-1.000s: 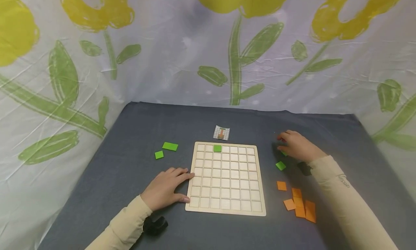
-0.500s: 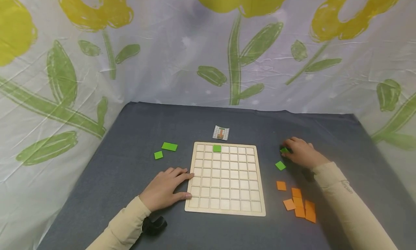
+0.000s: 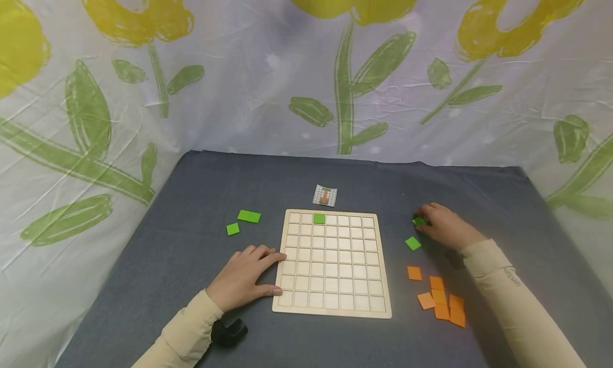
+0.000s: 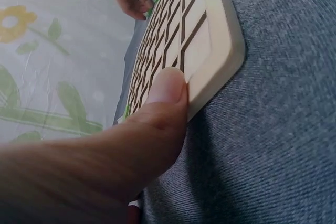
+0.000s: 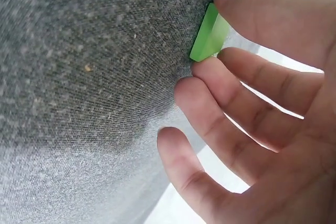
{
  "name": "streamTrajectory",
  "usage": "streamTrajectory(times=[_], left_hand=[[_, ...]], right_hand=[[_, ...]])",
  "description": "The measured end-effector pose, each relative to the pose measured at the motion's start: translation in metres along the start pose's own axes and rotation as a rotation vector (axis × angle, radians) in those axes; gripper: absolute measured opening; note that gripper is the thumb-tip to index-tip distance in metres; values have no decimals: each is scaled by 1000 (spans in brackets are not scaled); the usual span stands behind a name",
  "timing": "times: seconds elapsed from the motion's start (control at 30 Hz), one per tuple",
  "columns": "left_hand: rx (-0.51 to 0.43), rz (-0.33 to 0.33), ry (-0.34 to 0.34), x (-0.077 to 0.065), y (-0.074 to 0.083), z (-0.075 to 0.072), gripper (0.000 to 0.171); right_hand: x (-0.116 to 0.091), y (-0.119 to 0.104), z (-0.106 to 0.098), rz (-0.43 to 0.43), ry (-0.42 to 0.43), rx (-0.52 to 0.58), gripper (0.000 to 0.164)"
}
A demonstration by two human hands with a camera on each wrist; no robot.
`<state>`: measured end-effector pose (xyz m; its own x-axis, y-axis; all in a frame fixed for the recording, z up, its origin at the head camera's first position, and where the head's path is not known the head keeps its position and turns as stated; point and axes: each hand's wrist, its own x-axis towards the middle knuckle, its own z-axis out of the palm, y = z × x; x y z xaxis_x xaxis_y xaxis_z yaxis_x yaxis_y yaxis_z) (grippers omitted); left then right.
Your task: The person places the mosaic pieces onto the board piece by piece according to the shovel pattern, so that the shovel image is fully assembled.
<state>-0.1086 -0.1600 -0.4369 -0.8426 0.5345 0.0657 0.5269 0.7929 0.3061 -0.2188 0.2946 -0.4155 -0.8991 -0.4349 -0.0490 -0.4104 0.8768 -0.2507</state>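
My left hand (image 3: 244, 280) rests at the left edge of a pale wooden grid board (image 3: 331, 313), fingers spread. Up close in the left wrist view, its thumb lies against the board's rim (image 4: 215, 72). To the right of the board, my right hand (image 3: 447, 227) pinches a small green square tile (image 3: 419, 220). The right wrist view has this green tile (image 5: 207, 35) between thumb and fingertips, close to the cloth, the other fingers loosely bent. Another green tile (image 3: 413, 243) lies just nearer. One green tile (image 3: 319, 218) sits in the board's far row.
Several orange tiles (image 3: 441, 311) lie right of the board, some side by side. To its left are a green rectangle (image 3: 249, 216) and a green square (image 3: 232, 229). A small printed pattern card (image 3: 325, 195) lies behind the board on the dark cloth (image 3: 215, 182).
My right hand has drawn slightly nearer and right, and its fingers have closed on the green tile it hovered over. The left hand stays at the board's edge.
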Motion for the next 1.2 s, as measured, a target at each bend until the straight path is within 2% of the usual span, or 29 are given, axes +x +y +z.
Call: streamTrajectory(times=[0.37, 0.8, 1.2], left_hand=[[2, 3, 1, 2, 1, 1, 68], [11, 6, -1, 5, 2, 1, 68], [5, -20, 12, 0, -1, 2, 69]], right_hand=[[-3, 2, 1, -23, 34, -5, 30], [-3, -5, -6, -73, 59, -29, 26], [10, -15, -4, -105, 73, -26, 24]])
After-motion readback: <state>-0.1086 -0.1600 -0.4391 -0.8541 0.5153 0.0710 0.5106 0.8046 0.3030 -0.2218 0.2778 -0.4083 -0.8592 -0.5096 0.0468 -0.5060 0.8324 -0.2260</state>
